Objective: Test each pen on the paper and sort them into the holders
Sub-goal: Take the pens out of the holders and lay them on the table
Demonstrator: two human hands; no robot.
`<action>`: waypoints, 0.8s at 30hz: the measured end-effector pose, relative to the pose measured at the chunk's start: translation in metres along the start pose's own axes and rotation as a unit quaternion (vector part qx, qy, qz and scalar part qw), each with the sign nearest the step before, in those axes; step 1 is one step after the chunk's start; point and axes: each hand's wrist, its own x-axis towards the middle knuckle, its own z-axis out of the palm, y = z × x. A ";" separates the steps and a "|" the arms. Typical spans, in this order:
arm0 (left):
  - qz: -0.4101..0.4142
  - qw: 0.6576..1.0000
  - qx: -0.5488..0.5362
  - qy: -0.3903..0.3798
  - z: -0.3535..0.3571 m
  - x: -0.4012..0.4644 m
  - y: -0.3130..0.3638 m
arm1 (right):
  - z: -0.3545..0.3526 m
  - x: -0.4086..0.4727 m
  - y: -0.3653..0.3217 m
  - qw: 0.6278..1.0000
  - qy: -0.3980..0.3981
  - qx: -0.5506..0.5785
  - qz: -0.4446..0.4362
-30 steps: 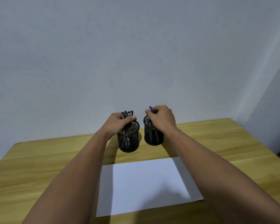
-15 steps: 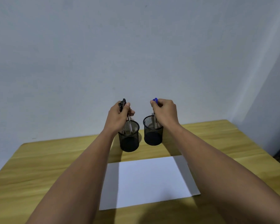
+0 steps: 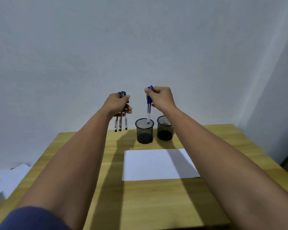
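My left hand (image 3: 117, 104) is raised above the table's far left part, closed around a bunch of black-capped pens (image 3: 120, 125) that hang tip-down. My right hand (image 3: 161, 97) holds blue pens (image 3: 149, 105) by their caps, tips down, in front of the left mesh holder (image 3: 144, 132). The right mesh holder (image 3: 165, 128) stands beside it, partly behind my right forearm. Both black holders look empty. A white sheet of paper (image 3: 156, 165) lies flat in front of them.
The wooden table (image 3: 140, 205) reaches to a plain wall at the back. Its left edge runs diagonally, with white cloth or paper (image 3: 7, 180) on the floor beyond it. The right edge borders a corner wall.
Both hands have lifted the pens fully out of the holders and risen. My left hand has shifted left of the holders. The camera view has swung so the table sits further right.
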 end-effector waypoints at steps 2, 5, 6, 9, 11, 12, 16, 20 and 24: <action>-0.053 0.998 0.017 0.001 -0.014 -0.014 -0.019 | 0.023 -0.017 0.006 0.999 -0.040 0.010 0.026; -0.130 0.991 0.030 0.007 -0.029 -0.027 -0.060 | 0.059 -0.043 0.023 0.992 -0.101 0.018 0.080; -0.150 0.988 0.035 0.010 -0.033 -0.031 -0.075 | 0.071 -0.050 0.031 0.988 -0.119 0.017 0.100; -0.196 0.978 0.066 0.024 -0.039 -0.037 -0.117 | 0.108 -0.069 0.060 0.974 -0.167 -0.014 0.151; -0.212 0.973 0.089 0.030 -0.041 -0.034 -0.146 | 0.130 -0.078 0.080 0.966 -0.187 -0.056 0.168; -0.217 0.971 0.100 0.033 -0.042 -0.031 -0.158 | 0.140 -0.081 0.089 0.963 -0.193 -0.074 0.174; -0.205 0.965 0.163 0.031 -0.044 -0.025 -0.183 | 0.159 -0.086 0.112 0.956 -0.197 -0.123 0.181; -0.185 0.960 0.206 0.048 -0.047 -0.023 -0.192 | 0.169 -0.081 0.118 0.945 -0.191 -0.215 0.157; -0.178 0.956 0.223 0.075 -0.052 -0.023 -0.197 | 0.173 -0.082 0.117 0.935 -0.193 -0.265 0.135</action>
